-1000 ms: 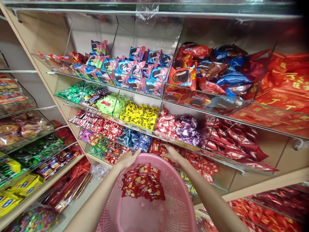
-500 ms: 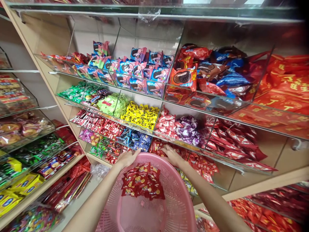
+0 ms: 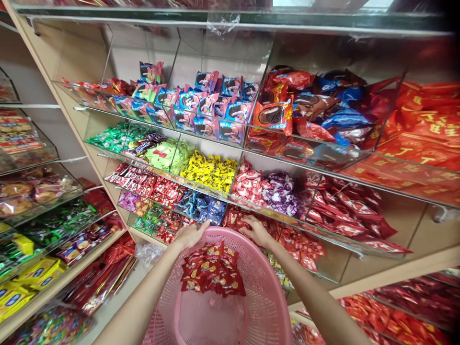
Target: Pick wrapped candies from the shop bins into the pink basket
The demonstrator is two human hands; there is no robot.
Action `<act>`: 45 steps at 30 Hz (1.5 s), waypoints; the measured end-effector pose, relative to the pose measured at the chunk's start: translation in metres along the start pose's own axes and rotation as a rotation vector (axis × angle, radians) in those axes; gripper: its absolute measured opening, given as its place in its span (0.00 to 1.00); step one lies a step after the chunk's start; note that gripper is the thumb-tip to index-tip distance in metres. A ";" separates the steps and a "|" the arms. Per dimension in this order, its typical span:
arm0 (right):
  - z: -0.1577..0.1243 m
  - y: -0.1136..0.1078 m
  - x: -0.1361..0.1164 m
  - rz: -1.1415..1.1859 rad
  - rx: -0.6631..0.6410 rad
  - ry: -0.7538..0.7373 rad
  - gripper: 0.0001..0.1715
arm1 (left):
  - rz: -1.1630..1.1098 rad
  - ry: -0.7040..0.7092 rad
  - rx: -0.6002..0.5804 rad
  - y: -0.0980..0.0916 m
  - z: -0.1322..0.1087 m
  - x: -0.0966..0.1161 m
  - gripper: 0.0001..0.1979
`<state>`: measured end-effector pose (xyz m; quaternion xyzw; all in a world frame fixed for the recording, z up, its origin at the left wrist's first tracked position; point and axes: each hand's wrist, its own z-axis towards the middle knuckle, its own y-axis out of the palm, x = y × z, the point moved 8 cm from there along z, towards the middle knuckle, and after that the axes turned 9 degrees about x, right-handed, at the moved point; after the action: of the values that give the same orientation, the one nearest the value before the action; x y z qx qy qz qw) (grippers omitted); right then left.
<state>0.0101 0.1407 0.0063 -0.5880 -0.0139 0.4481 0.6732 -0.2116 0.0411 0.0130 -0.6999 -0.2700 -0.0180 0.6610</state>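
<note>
A pink plastic basket [image 3: 269, 306] fills the lower middle of the view, with a pile of small red candy packets [image 3: 212, 268] lying in its far half. My left hand [image 3: 190, 235] is closed at the far left part of the basket's rim, thumb along the edge; its other fingers are mostly hidden. Just beyond the rim on the other side, my right hand [image 3: 258, 232] has its fingers apart and slightly bent. Its fingertips are over red packets [image 3: 233, 218] in a low shelf compartment; whether they touch them I cannot tell.
Clear-fronted shelves hold yellow candies [image 3: 208, 171], purple candies [image 3: 282, 191], blue packets [image 3: 212, 211] and cookie packs [image 3: 235, 111]. A transparent shelf edge [image 3: 266, 208] runs just above my right hand. Another shelf [image 3: 39, 211] stands at the left.
The right-hand fingers have shifted very slightly. The basket, the packets in it and my left hand look the same.
</note>
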 end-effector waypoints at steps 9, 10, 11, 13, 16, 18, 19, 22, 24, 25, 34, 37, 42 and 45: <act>-0.035 -0.054 -0.049 -0.002 0.173 -0.053 0.18 | -0.034 0.010 -0.035 0.006 0.003 0.000 0.48; -0.041 -0.056 -0.060 0.007 0.163 -0.079 0.17 | -0.034 0.014 -0.038 0.007 0.003 0.001 0.48; -0.047 -0.056 -0.072 0.012 0.146 -0.101 0.16 | -0.035 0.023 -0.040 0.008 0.003 0.002 0.48; -0.059 -0.053 -0.092 0.005 0.106 -0.150 0.15 | -0.034 0.038 -0.043 0.009 0.003 0.005 0.48; -0.072 -0.040 -0.114 -0.061 0.027 -0.240 0.16 | -0.030 0.042 -0.035 0.010 0.003 0.007 0.47; -0.079 -0.027 -0.121 -0.143 -0.028 -0.297 0.15 | -0.022 0.040 -0.030 0.009 0.002 0.008 0.46; -0.082 -0.019 -0.122 -0.193 -0.054 -0.319 0.15 | -0.018 0.041 -0.030 0.009 0.002 0.009 0.45; -0.089 0.001 -0.120 -0.353 -0.097 -0.361 0.14 | -0.006 0.044 -0.029 0.008 0.002 0.009 0.45; -0.093 0.011 -0.119 -0.439 -0.106 -0.376 0.12 | -0.007 0.046 -0.024 0.008 0.001 0.009 0.45; -0.094 0.016 -0.119 -0.475 -0.110 -0.380 0.11 | -0.007 0.047 -0.023 0.008 0.001 0.008 0.46; -0.099 0.027 -0.115 -0.488 -0.205 -0.288 0.13 | -0.026 0.048 -0.030 0.007 0.001 0.007 0.48; -0.104 0.026 -0.114 -0.414 -0.197 -0.304 0.25 | -0.038 0.050 -0.035 0.007 0.001 0.007 0.48; -0.110 0.022 -0.112 -0.327 -0.186 -0.300 0.28 | -0.052 0.053 -0.032 0.008 0.002 0.006 0.46; -0.110 0.022 -0.111 -0.345 -0.160 -0.326 0.18 | -0.049 0.052 -0.025 0.008 0.002 0.005 0.45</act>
<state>-0.0088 -0.0159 0.0113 -0.5484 -0.2577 0.4131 0.6799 -0.2044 0.0447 0.0076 -0.7007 -0.2695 -0.0556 0.6583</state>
